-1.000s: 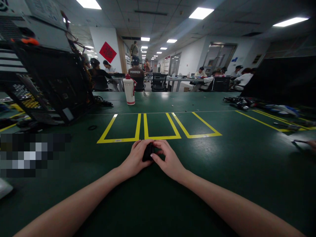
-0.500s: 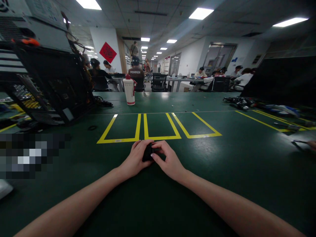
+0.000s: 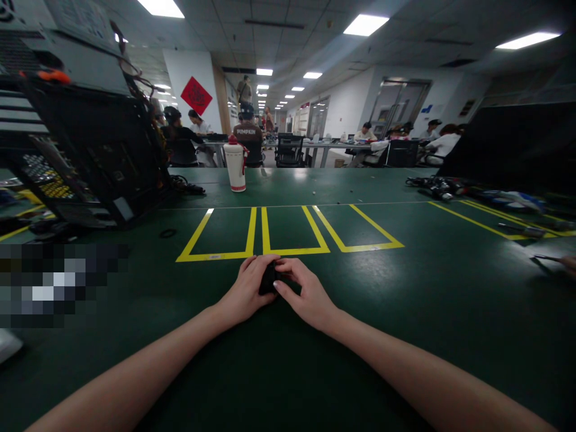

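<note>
Both of my hands meet around a small, dark, box-like object [image 3: 268, 279], low over the green table [image 3: 279, 360]. My left hand [image 3: 247, 288] wraps its left side, with the fingers over the top and the thumb below. On the other side my right hand [image 3: 305, 291] pinches its right edge between thumb and fingertips. Much of the object is covered by my fingers, and its exact kind does not show. Just beyond my hands lie the yellow tape outlines [image 3: 297, 251] on the tabletop.
A white cup with a red lid [image 3: 235, 165] stands farther back. On the left is an open computer case [image 3: 99, 144], with a black ring [image 3: 168, 233] near it. Cables [image 3: 436, 187] lie at right. Another person's hand [image 3: 569, 262] holds a thin tool at the right edge.
Almost nothing differs. My right thumb and fingertips have shifted very slightly left against the dark object, while my left hand stays in place.
</note>
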Available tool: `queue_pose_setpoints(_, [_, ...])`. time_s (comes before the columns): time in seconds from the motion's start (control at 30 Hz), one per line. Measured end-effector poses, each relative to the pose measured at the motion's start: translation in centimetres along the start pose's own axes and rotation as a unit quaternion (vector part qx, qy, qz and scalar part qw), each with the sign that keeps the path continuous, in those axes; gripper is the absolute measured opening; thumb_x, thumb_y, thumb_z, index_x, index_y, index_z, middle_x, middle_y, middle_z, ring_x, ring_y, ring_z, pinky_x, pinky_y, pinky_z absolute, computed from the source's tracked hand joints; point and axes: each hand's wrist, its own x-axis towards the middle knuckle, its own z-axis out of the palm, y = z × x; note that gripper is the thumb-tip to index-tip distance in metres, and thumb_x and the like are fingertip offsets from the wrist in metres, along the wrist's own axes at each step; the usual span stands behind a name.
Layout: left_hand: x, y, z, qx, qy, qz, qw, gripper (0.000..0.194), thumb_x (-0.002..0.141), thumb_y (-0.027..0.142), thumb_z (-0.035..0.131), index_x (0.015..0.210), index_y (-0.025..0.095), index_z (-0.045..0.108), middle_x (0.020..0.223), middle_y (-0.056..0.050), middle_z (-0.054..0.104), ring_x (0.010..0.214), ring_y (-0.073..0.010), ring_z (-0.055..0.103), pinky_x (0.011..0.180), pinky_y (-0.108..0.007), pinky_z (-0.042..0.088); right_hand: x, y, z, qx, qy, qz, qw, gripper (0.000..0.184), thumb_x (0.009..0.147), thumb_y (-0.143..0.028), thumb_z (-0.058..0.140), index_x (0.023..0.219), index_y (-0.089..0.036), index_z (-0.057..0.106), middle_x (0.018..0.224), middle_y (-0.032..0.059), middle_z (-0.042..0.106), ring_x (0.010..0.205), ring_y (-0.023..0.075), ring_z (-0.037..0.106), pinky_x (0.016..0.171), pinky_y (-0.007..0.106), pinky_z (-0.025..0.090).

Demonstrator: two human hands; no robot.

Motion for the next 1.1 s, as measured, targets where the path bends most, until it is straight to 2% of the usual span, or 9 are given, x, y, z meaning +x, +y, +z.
queue_pose_setpoints(0.1, [0.07,-0.08,0.18,0.002,0.006,0.006,1.000,0.056,0.071,0.019,0.059,0.119,0.027,0.031,0.118,-0.002,0.045,0.113,-0.0210,0.039,0.101,-0.044,0.024,0.09,0.22,0.12,-0.005,0.012,-0.005,1.000,0.017,0.080,-0.018,0.047,0.097,-0.022,0.049,0.100,0.0037,0.050,0.094,0.0174,0.051,0.083,0.037,0.046])
queue_pose_setpoints(0.3, [0.02,-0.30,0.38,0.002,0.007,-0.001,1.000,0.057,0.071,0.019,0.059,0.119,0.027,0.030,0.118,-0.003,0.045,0.113,-0.0217,0.039,0.102,-0.045,0.023,0.31,0.59,0.26,-0.013,0.017,0.008,1.000,0.028,0.078,-0.018,0.050,0.106,-0.021,0.045,0.102,0.0048,0.049,0.094,0.0177,0.050,0.083,0.037,0.046])
queue_pose_setpoints(0.73, [0.06,0.13,0.08,0.000,0.001,-0.001,1.000,0.055,0.072,0.020,0.057,0.119,0.027,0.031,0.119,-0.003,0.044,0.114,-0.0230,0.039,0.100,-0.047,0.025,0.05,-0.18,-0.09,-0.005,0.002,0.002,1.000,0.017,0.081,-0.018,0.046,0.097,-0.021,0.049,0.099,0.0035,0.051,0.093,0.0170,0.050,0.083,0.037,0.045])
queue_pose_setpoints(0.93, [-0.03,-0.07,0.16,0.000,0.002,-0.005,1.000,0.055,0.072,0.020,0.058,0.119,0.028,0.031,0.119,-0.003,0.044,0.114,-0.0230,0.039,0.100,-0.047,0.025,0.26,0.47,0.18,0.005,0.012,0.025,1.000,0.028,0.079,-0.020,0.050,0.106,-0.021,0.045,0.101,0.0048,0.050,0.093,0.0182,0.051,0.082,0.040,0.046])
queue_pose_setpoints(1.1, [-0.02,0.05,0.14,0.002,0.005,-0.001,1.000,0.055,0.071,0.019,0.058,0.119,0.027,0.031,0.118,-0.003,0.045,0.113,-0.0222,0.040,0.100,-0.045,0.026,0.27,0.59,0.16,0.003,0.009,0.020,1.000,0.025,0.078,-0.020,0.050,0.103,-0.020,0.047,0.098,0.0051,0.051,0.091,0.0182,0.051,0.082,0.039,0.046])
